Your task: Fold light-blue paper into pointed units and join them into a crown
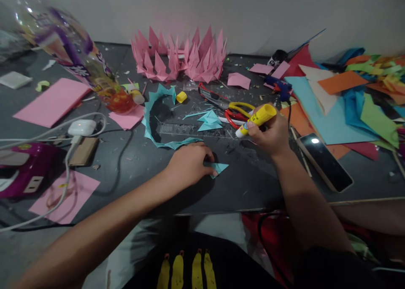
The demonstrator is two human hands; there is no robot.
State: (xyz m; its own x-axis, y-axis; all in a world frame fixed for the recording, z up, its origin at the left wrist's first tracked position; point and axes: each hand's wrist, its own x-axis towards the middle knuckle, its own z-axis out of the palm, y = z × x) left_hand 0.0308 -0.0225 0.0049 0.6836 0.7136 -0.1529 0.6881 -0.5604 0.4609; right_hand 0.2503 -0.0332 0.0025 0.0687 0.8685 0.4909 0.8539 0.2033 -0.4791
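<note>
My left hand (191, 162) lies low over the dark table, its fingers closed on a small teal folded paper piece (220, 168) whose pointed end sticks out to the right. A curved teal chain of folded paper (150, 116) runs behind and left of that hand. My right hand (274, 133) is wrapped round a yellow glue stick (261, 116), tilted with its white end down to the left. Between the hands, further back, rest loose teal folded pieces (209, 121) beside a clear ruler (177, 129). A yellow cap (181, 97) sits near the chain's upper end.
Pink folded-paper rings (180, 59) stand by the wall. Scissors with red and yellow handles (237, 112) lie behind the glue stick. A tall bottle (85, 57) and white cable (68, 154) are left; a phone (325, 162), glue gun (278, 86) and coloured paper (329, 116) are right.
</note>
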